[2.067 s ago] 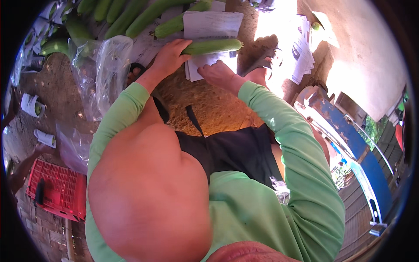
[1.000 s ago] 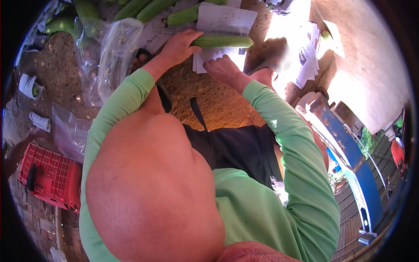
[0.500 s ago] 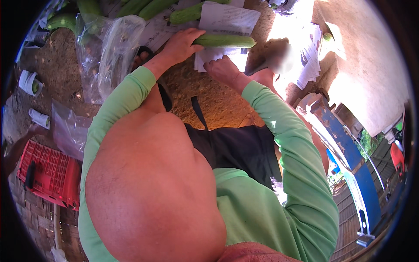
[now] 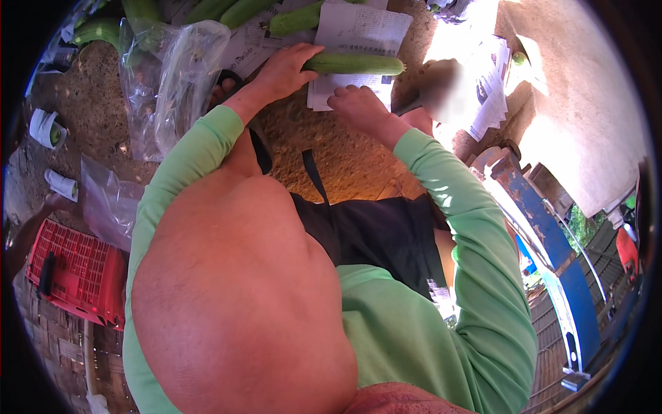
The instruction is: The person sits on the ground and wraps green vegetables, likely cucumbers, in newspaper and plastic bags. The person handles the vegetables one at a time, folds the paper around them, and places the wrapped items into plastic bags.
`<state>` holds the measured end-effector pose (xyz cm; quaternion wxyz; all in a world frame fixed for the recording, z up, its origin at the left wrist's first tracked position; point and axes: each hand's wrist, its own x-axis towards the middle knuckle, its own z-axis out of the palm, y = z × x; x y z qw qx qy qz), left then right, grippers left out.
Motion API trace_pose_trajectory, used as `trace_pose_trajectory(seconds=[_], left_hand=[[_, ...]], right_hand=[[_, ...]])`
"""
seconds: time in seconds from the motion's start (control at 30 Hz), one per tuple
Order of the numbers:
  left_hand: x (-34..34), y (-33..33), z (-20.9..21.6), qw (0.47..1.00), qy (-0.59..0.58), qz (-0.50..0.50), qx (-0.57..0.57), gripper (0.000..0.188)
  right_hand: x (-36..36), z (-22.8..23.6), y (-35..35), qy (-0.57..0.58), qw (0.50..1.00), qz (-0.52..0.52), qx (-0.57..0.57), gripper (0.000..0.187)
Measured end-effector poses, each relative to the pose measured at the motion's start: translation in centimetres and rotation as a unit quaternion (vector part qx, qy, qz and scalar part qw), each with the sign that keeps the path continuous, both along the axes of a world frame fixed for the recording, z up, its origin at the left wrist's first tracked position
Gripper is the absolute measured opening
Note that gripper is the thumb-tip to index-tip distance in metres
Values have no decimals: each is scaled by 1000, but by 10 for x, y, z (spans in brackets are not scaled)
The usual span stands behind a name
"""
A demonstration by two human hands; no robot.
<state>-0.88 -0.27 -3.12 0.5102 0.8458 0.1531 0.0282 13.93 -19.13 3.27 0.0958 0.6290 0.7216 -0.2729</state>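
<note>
A long green gourd (image 4: 362,65) lies crosswise on printed newspaper sheets (image 4: 365,31). My left hand (image 4: 286,72) wraps round its left end. Just below the gourd, my right hand (image 4: 358,105) rests over the sheets' near part, fingers curled in. Whatever those fingers pinch, if anything, is hidden. More green gourds (image 4: 296,21) lie on paper along the far side, past my left hand. Both my arms are in light green sleeves.
Clear plastic bags (image 4: 186,83) lie left of my left hand. Paper-wrapped gourds (image 4: 47,129) sit at the far left, above a red plastic crate (image 4: 76,272). Another newspaper stack (image 4: 489,90) stands at right, near a blue-painted frame (image 4: 552,255).
My right hand has shifted slightly right over the newspaper, its elbow moving a little. My left hand and the gourd have hardly moved.
</note>
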Motion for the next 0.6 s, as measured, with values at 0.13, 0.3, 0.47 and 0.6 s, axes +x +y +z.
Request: trace_pose_trajectory(seconds=[0.13,0.3,0.47,0.6], left_hand=[[-4,0,14,999,25,-13,-27,56],[1,-1,31,970,94,26,-223,54],[4,-9,21,961,92,18,-260,51],[8,-3,18,969,111,-25,-218,51]], right_hand=[[14,22,9,18,996,8,82,10],[17,39,19,-9,992,62,106,12],[11,37,19,-27,993,55,105,11],[19,45,26,-51,996,35,68,14]])
